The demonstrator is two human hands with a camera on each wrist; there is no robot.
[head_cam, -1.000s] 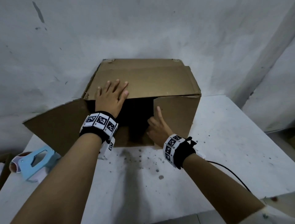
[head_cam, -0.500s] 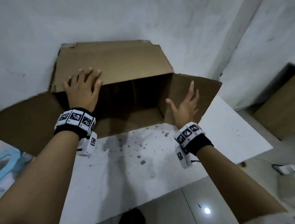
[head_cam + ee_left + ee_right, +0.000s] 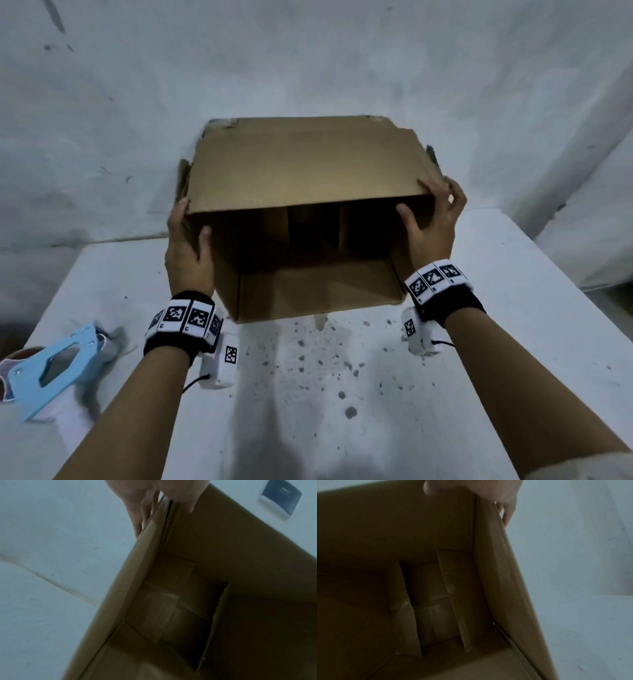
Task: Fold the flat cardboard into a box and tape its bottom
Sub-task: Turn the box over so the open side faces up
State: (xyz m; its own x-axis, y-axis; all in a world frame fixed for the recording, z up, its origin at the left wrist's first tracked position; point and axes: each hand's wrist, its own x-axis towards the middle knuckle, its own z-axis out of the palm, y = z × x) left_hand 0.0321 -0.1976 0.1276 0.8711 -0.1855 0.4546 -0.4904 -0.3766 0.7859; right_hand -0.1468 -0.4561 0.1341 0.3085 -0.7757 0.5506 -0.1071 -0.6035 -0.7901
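Note:
A brown cardboard box (image 3: 308, 164) lies on its side on the white table (image 3: 513, 308), its open mouth facing me. My left hand (image 3: 186, 240) grips the box's left wall, thumb inside and fingers outside. My right hand (image 3: 433, 219) grips the right wall the same way. In the left wrist view the left hand (image 3: 154, 496) pinches the wall edge of the box (image 3: 240, 561). In the right wrist view the right hand (image 3: 488, 492) holds the right wall of the box (image 3: 496, 561). Folded flaps show deep inside.
A light-blue tape dispenser (image 3: 51, 370) lies at the table's left front edge. White walls (image 3: 308, 61) stand close behind the box and to the right. The table's near part is speckled with dark spots (image 3: 342, 394).
Both hands moved from the top panel and right flap onto the box's two side walls. The spread side flaps are now folded back against the box's sides.

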